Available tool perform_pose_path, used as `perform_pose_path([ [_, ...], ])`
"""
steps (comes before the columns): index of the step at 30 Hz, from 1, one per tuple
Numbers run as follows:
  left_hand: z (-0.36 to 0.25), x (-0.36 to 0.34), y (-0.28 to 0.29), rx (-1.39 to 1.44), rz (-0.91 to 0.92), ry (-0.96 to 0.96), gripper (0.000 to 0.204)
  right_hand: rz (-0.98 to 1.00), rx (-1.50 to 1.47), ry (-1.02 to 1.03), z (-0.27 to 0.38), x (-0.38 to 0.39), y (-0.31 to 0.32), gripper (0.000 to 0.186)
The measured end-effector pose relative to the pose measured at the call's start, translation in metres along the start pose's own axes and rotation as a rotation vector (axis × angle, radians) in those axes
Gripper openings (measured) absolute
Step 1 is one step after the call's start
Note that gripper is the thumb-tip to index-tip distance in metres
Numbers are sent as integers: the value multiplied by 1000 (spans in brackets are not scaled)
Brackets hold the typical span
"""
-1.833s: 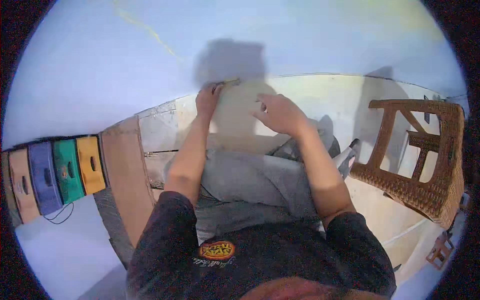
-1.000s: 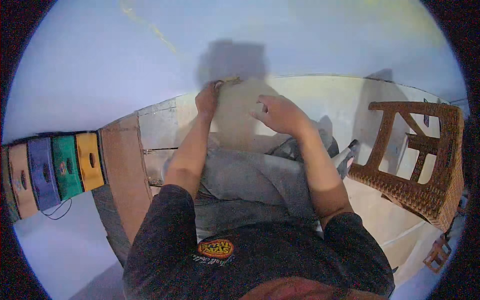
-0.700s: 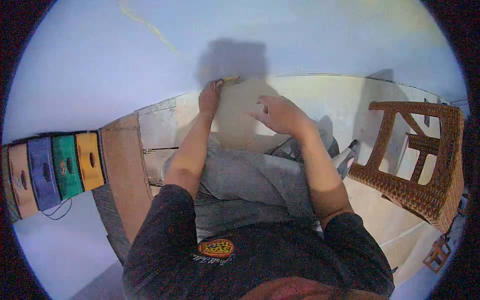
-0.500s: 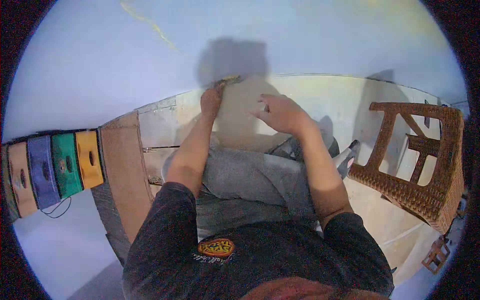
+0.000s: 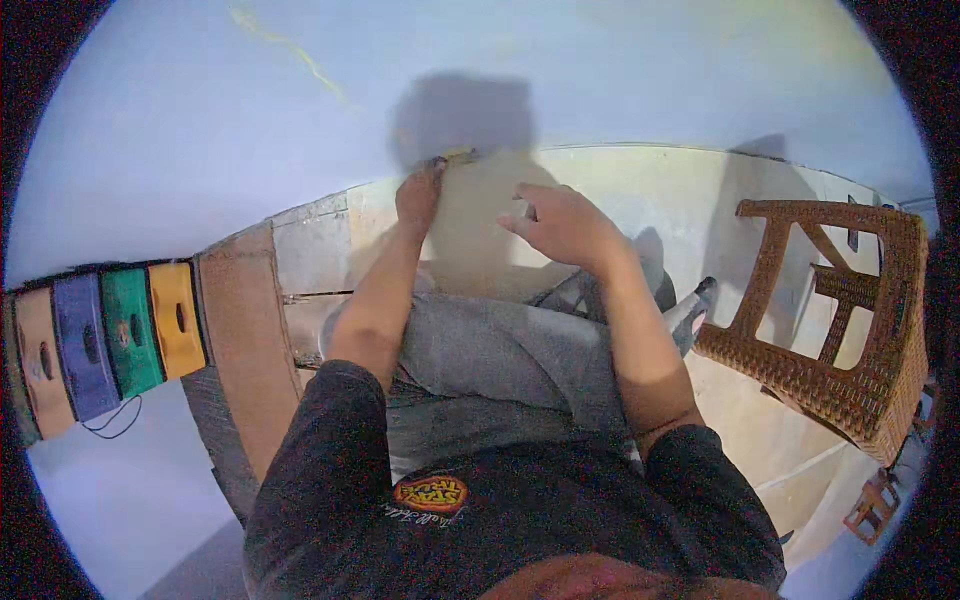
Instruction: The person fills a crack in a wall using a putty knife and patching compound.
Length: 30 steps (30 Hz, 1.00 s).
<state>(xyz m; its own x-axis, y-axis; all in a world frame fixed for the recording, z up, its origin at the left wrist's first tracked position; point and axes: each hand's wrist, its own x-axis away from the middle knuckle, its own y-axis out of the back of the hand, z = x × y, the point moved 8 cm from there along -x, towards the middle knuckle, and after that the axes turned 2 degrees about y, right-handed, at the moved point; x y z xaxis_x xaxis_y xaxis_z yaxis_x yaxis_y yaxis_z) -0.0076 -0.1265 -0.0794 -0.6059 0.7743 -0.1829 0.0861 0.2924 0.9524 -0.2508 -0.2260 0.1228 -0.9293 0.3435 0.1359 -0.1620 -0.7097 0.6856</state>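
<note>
My left hand (image 5: 419,197) reaches to the foot of the pale wall, its fingers closed and pointing away from me. At their tips, in the shadow, is a small yellowish-brown patch or piece (image 5: 460,156); whether the hand grips it cannot be made out. My right hand (image 5: 568,228) hovers to the right above the light floor (image 5: 640,180), thumb and fingers apart, with nothing visible in it. Between my arms lie my legs in grey trousers (image 5: 500,350), bent in front of me.
A brown woven plastic stool (image 5: 880,390) lies on its side at the right, with a small orange-brown frame (image 5: 872,508) behind it. At the left stand several coloured panels with oval holes, one yellow (image 5: 178,320), beside a brown board (image 5: 240,330). The wall (image 5: 620,70) rises ahead.
My left hand has shifted very slightly left, its fingers still by the wall's foot. My right hand stays almost in place, with its thumb and fingers apart.
</note>
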Motion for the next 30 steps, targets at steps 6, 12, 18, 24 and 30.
perform_pose_path([
  [6,10,-1,6,-27,-47,22,34,-31,-5,42,2,1,3,54],
  [12,1,4,17,-11,-58,10,34,-56,19,54,1,0,1,53],
  [18,2,7,23,-47,-22,75,30,-24,-32,26,9,0,6,54],
  [24,-5,2,29,-56,-54,59,26,-85,26,136,4,1,5,53],
  [30,-1,4,30,-100,112,134,28,-47,24,62,9,4,9,51],
])
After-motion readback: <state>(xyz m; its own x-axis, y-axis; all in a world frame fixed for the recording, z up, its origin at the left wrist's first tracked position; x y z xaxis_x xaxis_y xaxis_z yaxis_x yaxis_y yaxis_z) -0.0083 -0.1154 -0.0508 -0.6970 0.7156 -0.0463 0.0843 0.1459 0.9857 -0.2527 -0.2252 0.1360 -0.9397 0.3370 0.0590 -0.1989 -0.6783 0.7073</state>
